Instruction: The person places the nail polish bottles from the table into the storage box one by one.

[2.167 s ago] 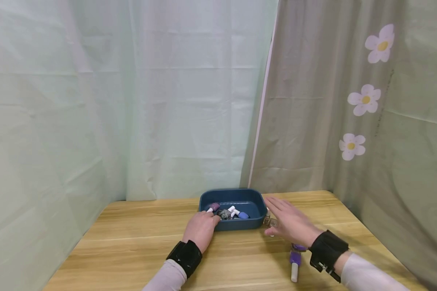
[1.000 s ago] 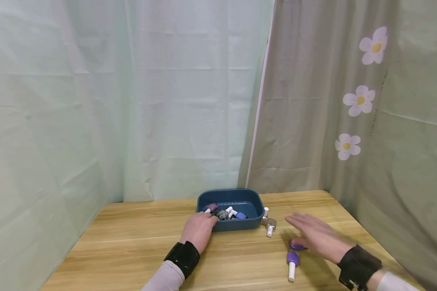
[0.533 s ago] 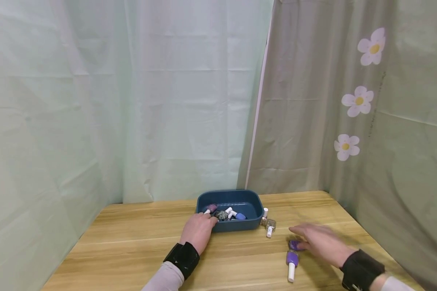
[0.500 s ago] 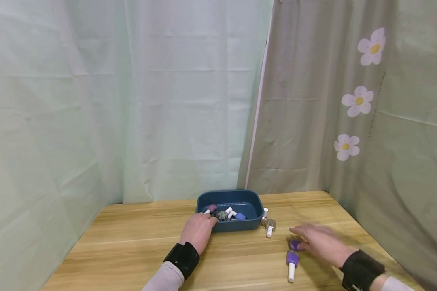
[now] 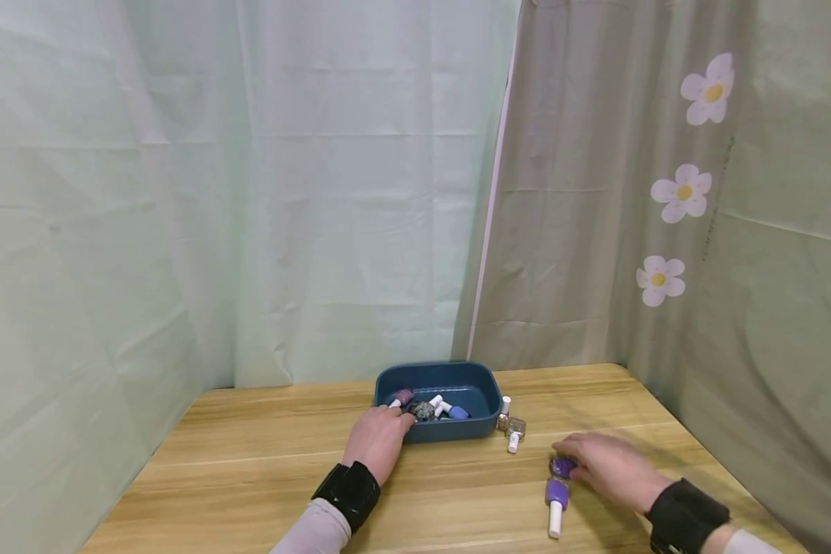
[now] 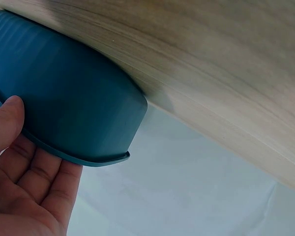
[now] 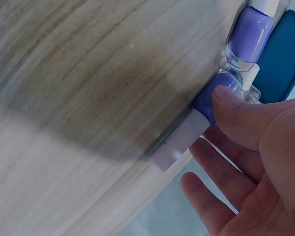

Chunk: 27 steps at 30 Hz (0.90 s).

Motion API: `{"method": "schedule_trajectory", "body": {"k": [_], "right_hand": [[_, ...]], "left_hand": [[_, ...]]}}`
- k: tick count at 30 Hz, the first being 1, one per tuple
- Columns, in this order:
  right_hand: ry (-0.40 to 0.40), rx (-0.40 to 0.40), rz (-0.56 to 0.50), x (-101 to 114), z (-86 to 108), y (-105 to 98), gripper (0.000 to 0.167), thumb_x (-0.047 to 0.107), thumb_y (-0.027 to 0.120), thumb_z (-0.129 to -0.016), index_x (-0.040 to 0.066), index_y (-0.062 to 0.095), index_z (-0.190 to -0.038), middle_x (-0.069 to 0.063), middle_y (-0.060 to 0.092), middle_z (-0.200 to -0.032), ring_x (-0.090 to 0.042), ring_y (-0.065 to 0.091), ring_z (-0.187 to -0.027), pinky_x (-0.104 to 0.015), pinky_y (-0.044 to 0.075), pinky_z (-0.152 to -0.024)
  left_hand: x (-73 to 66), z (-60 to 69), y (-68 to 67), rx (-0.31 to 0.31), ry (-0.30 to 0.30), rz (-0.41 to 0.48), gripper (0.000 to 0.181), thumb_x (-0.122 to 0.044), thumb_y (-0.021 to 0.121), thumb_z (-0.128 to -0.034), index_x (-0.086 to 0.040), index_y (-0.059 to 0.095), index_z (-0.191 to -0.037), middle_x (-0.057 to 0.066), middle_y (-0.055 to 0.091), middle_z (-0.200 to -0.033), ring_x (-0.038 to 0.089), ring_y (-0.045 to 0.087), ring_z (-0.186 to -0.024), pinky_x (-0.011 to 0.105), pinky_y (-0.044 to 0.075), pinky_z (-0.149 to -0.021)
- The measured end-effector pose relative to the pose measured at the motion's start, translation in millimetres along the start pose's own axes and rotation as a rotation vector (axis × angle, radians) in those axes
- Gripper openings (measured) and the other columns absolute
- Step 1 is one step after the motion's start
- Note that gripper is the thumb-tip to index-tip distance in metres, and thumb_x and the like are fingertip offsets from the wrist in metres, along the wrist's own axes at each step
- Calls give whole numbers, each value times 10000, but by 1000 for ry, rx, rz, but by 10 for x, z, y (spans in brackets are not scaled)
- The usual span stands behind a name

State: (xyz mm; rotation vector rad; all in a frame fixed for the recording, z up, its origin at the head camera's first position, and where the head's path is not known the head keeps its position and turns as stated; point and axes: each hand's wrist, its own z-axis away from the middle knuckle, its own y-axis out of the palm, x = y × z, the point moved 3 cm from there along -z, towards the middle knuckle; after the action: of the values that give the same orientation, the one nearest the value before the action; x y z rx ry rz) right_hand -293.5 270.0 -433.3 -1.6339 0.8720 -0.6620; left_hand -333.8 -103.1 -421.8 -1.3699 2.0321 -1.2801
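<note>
Container [image 5: 453, 431], mid-frame in the head view, is gripped at its lower left by the left hand [image 5: 375, 442], probably to steady it; the hand hides part of the inside. The left-wrist view, lower left, shows that thumb and fingers clamped over the rim. In the right-wrist view, right of centre, the right hand [image 7: 280, 172] lays its thumb on a purple bottle [image 7: 204, 103]; with the forefinger hidden, I cannot tell whether the hold is closed.

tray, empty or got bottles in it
The tray isn't empty: the head view shows a mauve bottle and a blue bottle inside.
</note>
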Motion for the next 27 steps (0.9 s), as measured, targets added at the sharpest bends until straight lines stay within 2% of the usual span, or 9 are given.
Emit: {"method": "schedule_trajectory", "body": {"k": [10,18,27], "right_hand": [[-21,-14,-14,8,23,31,367,108,958,-813,140,803,-1144,137,680,-939,-44,668,-840,-356,589,-709],[3,-7,-22,16,20,37,363,101,966,-805,144,808,-1129,141,669,-933,-35,663,-836,-355,588,-702],[-5,-35,-18,28,30,36,353,91,969,-801,144,806,-1110,142,650,-914,-20,638,-808,-344,574,-680]], "left_hand": [[-4,-5,-2,0,-2,-4,220,49,820,-910,-144,849,-1012,0,735,-855,198,682,-824,376,606,-847],[-4,-2,-8,2,-3,-6,222,51,812,-916,-142,848,-1020,-2,739,-865,197,684,-833,381,605,-865],[-5,-6,-9,6,0,-4,210,30,834,-904,-146,853,-1017,3,736,-857,193,684,-823,376,604,-848]]}}
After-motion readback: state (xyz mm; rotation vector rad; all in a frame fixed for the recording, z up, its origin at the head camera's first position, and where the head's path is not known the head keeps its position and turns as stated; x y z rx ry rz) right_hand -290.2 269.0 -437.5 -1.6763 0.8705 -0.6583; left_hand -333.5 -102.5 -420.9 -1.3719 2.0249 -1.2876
